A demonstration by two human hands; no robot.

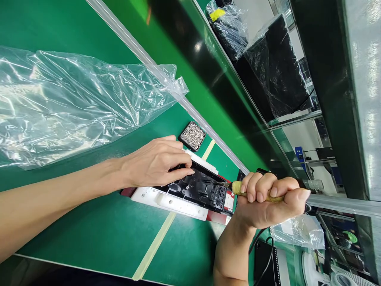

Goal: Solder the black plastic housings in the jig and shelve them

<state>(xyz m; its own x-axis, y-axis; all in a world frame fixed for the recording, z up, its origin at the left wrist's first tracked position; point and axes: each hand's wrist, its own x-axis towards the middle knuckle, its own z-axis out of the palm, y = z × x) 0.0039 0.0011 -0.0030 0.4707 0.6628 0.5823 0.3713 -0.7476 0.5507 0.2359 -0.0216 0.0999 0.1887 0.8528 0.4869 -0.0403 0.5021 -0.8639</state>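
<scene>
A long black plastic housing [201, 186] with moulded ribs and small bosses lies in a white fixture [178, 204] with red parts at its ends. My left hand [162, 161] rests over the housing's left part, thumb and forefinger bent close together against it; whether a small piece sits between them is hidden. In a closed fist, my right hand [268, 198] holds a soldering iron by its yellow handle [237, 188]. Its thin metal end points left, over the right part of the housing. Behind the fixture stands a small black box [193, 136] of tiny metal pieces.
A large clear plastic bag [74, 107] covers the bench's left side. A clear rail [196, 113] runs diagonally behind the fixture. Pale tape strips [154, 246] mark the green bench. A black cord [269, 250] hangs near my right forearm. Wrapped black boxes [276, 71] stand beyond the frame.
</scene>
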